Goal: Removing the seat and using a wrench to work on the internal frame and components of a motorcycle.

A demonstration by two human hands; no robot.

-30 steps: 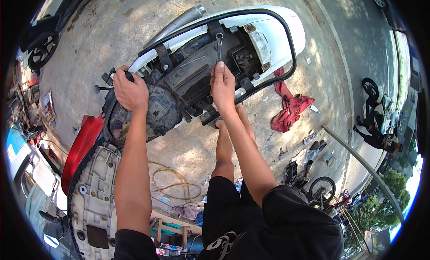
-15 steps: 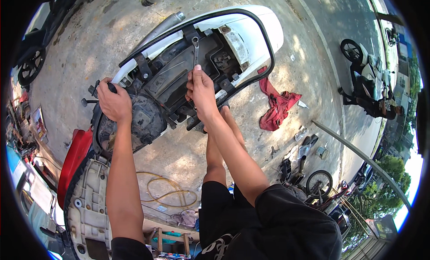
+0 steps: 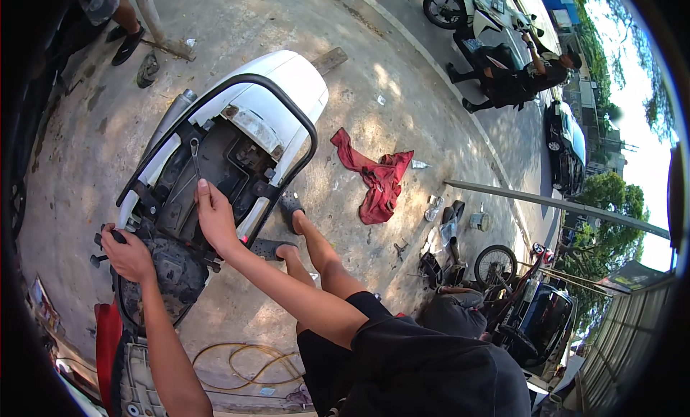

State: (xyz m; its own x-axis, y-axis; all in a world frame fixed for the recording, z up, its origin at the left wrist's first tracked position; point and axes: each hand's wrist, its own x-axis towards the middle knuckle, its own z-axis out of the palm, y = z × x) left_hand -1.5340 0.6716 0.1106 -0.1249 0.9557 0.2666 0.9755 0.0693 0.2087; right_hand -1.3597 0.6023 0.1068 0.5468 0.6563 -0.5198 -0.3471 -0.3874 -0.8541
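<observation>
My right hand [image 3: 216,216] is closed around the lower part of a silver wrench [image 3: 194,157], whose ring end points up above the open body of a scooter. Its lower end is hidden in my fingers. My left hand [image 3: 131,257] is closed at the side of the scooter, with a small black part by the thumb that I cannot make out. The scooter has a white tail cover [image 3: 291,83] and a black grab rail [image 3: 305,121] curving around it. Inside lies a dusty black tray [image 3: 180,212], partly behind my right hand.
A red cloth [image 3: 381,183] lies on the concrete to the right. Beyond it are a small can [image 3: 480,221] and loose parts. A yellow hose [image 3: 248,363] coils near my legs. A person in black stands by a white motorbike [image 3: 496,18] on the road. A pole [image 3: 546,201] crosses the right side.
The view has swung to the right, so the scooter and both hands sit further left in it. My right hand still holds the wrench. A bystander's legs now show at the upper left.
</observation>
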